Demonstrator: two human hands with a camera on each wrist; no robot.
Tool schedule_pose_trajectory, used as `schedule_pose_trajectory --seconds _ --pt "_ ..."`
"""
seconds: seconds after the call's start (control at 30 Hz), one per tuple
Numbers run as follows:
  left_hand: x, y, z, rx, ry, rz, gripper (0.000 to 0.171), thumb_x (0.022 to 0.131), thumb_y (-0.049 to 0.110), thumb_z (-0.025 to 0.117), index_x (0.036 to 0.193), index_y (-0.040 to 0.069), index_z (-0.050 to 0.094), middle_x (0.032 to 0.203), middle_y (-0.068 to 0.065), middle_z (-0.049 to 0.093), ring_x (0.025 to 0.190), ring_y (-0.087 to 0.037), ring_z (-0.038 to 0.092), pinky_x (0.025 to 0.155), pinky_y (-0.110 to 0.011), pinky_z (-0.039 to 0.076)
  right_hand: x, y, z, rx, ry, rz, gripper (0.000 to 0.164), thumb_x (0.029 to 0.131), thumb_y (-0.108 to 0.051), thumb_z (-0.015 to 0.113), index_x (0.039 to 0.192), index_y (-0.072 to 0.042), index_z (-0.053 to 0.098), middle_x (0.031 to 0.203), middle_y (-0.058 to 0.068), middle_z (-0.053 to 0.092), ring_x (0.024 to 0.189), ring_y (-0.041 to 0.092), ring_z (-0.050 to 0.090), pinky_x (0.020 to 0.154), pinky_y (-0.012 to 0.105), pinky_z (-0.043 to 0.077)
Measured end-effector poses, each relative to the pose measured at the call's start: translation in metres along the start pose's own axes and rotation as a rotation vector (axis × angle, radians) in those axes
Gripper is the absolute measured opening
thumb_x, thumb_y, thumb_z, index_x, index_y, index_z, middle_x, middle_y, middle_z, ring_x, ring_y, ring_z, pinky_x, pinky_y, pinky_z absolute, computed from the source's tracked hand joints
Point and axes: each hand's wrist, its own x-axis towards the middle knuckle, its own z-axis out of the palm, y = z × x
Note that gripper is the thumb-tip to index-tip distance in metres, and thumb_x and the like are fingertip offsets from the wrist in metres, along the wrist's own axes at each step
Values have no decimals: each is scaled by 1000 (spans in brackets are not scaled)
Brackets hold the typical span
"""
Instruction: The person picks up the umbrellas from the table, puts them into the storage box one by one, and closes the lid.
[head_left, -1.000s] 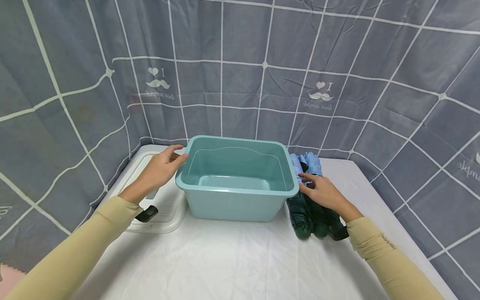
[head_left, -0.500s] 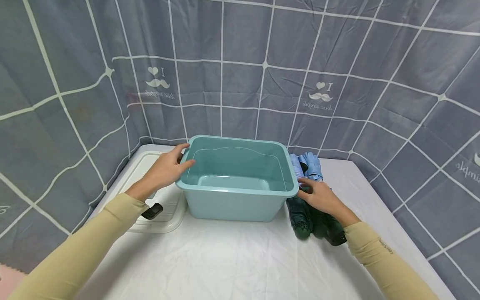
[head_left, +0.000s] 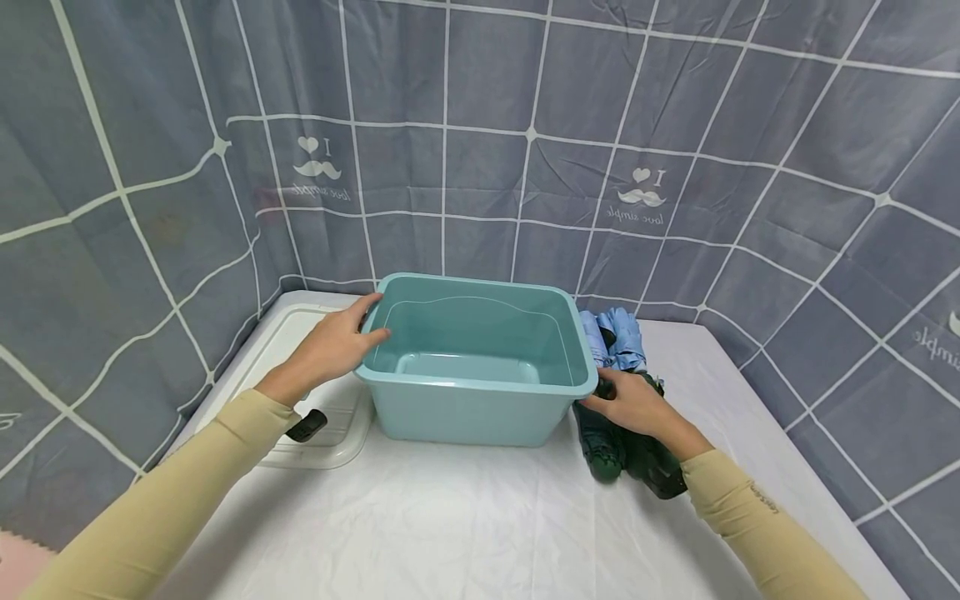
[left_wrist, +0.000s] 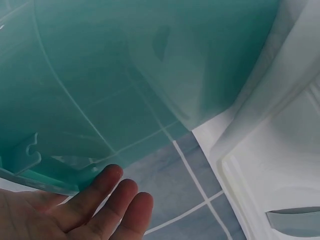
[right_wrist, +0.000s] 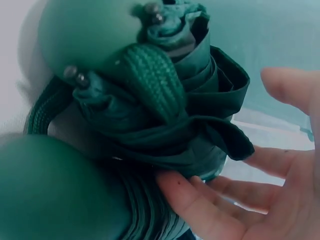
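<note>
A teal plastic storage bin (head_left: pixel 472 412) stands on the white-covered table. My left hand (head_left: pixel 327 352) holds its left rim, thumb over the inner side and fingers outside. The left wrist view shows this hand's fingertips (left_wrist: pixel 131 189) under the rim. At the bin's right side lie several folded umbrellas, dark green ones (head_left: pixel 600 442) in front and light blue ones (head_left: pixel 625 333) behind. My right hand (head_left: pixel 633 407) is among the green umbrellas. In the right wrist view, its thumb (right_wrist: pixel 290 90) stands apart while its fingers touch the green umbrella (right_wrist: pixel 165 145) near its loose strap.
A white lid (head_left: pixel 330 442) with raised edges lies flat to the bin's left, partly under my left forearm. White cloth (head_left: pixel 450 525) covers the table. Grey curtains (head_left: pixel 487 167) with white grid lines enclose the back and sides.
My left hand has moved right and come onto the bin's rim. My right hand has shifted down and toward me, from the blue umbrellas' ends to the green ones. The bin has not visibly moved.
</note>
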Motion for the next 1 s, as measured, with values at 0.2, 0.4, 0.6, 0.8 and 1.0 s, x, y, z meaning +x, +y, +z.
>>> schedule_pose_trajectory --seconds 0.2,0.4,0.6,0.8,1.0 --pt "-1 1 0 -4 -10 -7 71 101 43 49 162 17 23 151 -23 48 134 -44 51 105 -62 39 -1 -3 4 -28 8 -8 66 92 -40 71 147 -9 51 142 20 58 131 45 53 103 66 41" --pt "-2 0 0 -12 -27 -20 73 101 45 48 162 19 20 154 -24 44 136 -44 48 106 -62 38 -2 -5 9 -65 26 -39 63 87 -31 78 141 -7 57 137 19 62 126 43 57 101 62 45" --pt "-2 1 1 3 -26 -20 73 101 46 47 162 20 20 156 -23 41 138 -46 45 106 -63 37 0 -4 10 -86 27 -19 64 84 -29 81 139 -6 58 137 19 62 128 42 57 103 61 44" --pt "-3 1 1 18 -24 -23 72 101 47 47 162 20 20 156 -23 41 137 -46 45 106 -64 37 2 -4 11 -115 12 3 67 84 -31 81 141 -6 56 138 19 61 127 42 57 102 62 44" --pt "-4 2 1 15 -22 -23 72 100 46 48 162 20 21 156 -24 41 137 -46 45 106 -64 37 3 -6 12 -113 -5 19 69 84 -31 81 142 -5 54 139 20 60 127 44 56 101 64 43"
